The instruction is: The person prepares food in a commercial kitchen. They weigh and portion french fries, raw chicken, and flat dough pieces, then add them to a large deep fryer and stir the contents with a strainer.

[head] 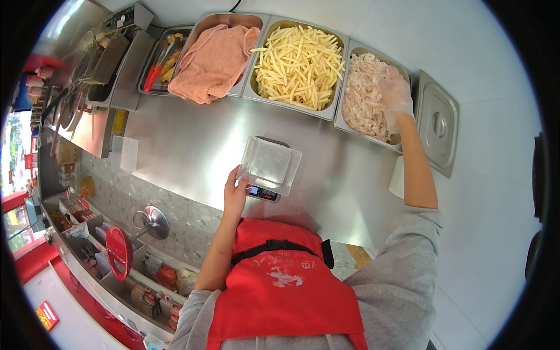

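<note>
My left hand (235,192) grips the near left rim of a clear plastic container (267,164), thumb over its edge. Nothing lies inside the container. Beneath it is a black digital kitchen scale (267,194), with part of its lit display showing. My right hand (393,94), in a clear plastic glove, reaches into the right side of a steel pan (369,138) of pale raw meat pieces (361,96). Its fingers rest in or against the meat, and whether they hold any cannot be told.
Left of the meat stand a pan of pale fries (299,65), a pan under a pink towel (218,61) and a tray with red-handled tongs (153,76). A steel lid (437,124) leans at the right. A fryer (124,65) and red stool (119,251) are leftward.
</note>
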### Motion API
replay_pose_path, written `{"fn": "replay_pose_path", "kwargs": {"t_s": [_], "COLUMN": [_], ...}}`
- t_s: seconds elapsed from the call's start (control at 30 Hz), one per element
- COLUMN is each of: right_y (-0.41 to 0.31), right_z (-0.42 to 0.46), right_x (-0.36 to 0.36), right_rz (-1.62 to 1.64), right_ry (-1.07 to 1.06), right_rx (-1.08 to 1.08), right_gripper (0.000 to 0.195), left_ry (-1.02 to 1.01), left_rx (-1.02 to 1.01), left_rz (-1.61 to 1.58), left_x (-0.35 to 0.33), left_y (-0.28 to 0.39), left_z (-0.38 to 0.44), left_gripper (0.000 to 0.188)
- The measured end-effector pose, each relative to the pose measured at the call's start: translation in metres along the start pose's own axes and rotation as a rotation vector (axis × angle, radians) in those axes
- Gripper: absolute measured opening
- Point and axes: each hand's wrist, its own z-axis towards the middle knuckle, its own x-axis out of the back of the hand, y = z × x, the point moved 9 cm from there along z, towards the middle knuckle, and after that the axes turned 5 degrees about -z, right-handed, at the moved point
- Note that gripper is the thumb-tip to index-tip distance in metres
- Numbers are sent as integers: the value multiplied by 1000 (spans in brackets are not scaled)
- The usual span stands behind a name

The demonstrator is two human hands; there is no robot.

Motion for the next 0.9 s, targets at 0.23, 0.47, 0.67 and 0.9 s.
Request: {"fn": "replay_pose_path", "kwargs": {"t_s": [0.23,0.47,0.67,0.9], "right_y": [11,-65,-146,-209], "right_z": [-1,-51,-117,-198], "right_x": [21,92,88,-34], "right_rz": [-4,228,570,743], "right_ry": [158,189,136,-287], "right_rx": [121,17,202,371], "right_gripper": [25,27,19,17], "left_ry": [-7,6,15,95], "left_rx": [-54,-36,-42,17], "left_rz": [-83,-74,-103,-132], "left_x": [-5,4,17,50], "left_y": [5,3,2,-12], "left_z": [2,-2,-7,-26], "left_gripper": [42,44,43,39]}}
